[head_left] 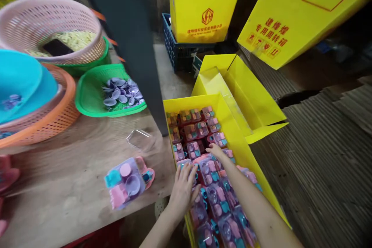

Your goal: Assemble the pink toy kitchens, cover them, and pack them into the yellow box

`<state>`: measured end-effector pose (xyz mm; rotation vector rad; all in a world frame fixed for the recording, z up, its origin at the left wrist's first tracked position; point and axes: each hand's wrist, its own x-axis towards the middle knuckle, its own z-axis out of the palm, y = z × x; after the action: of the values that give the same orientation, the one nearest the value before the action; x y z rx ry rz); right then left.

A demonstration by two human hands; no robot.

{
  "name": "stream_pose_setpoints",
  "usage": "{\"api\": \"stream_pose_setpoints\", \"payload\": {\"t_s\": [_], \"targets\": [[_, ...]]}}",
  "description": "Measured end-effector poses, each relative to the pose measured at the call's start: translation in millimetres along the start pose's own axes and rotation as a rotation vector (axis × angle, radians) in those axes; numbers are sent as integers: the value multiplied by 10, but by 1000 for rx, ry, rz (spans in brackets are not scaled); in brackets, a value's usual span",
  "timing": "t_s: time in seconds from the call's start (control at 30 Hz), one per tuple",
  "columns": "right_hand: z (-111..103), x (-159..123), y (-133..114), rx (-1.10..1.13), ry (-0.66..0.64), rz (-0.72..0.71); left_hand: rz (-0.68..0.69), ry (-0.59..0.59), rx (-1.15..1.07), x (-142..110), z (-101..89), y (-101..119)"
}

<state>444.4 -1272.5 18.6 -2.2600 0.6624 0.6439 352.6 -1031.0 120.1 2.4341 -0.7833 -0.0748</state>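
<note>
A deep yellow box (171, 104) holds rows of clear-topped toy packs (209, 170) with pink, purple and teal pieces. My left hand (184, 186) is over the box's near left side, fingers spread, its fingertips at the top of one pack. Farther in, my right hand (216, 151) reaches down among the packs beside a dark gap, its fingers apart and nothing visible between them. On the table to the left lies an uncovered purple tray (133, 184) with a cup, a bowl and other small pieces. A clear plastic cover (141, 139) rests behind it.
A green basket (87, 100) of purple spoon-like pieces stands behind a dark post (128, 27). Pink (72, 11), orange (64, 112) and blue (26, 81) containers crowd the left. Another yellow box (252, 100) sits beyond the packs. Stacked cardboard (325, 155) lies right.
</note>
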Motion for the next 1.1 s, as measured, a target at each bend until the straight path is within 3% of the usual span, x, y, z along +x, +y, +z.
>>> {"api": "stream_pose_setpoints", "payload": {"t_s": [0.17, 0.33, 0.57, 0.83, 1.1], "targets": [[128, 344, 129, 33, -66, 5, -20, -56, 148, 140, 163, -141], [326, 545, 75, 69, -50, -52, -15, -22, 197, 107, 208, -160], [515, 688, -267, 73, 49, -144, 0, -41, 211, 113, 202, -155], [641, 935, -716, 90, -4, -86, -1, -54, 210, 111, 208, -146], [528, 852, -455, 291, -53, -131, -56, -17, 200, 156, 162, -117]]}}
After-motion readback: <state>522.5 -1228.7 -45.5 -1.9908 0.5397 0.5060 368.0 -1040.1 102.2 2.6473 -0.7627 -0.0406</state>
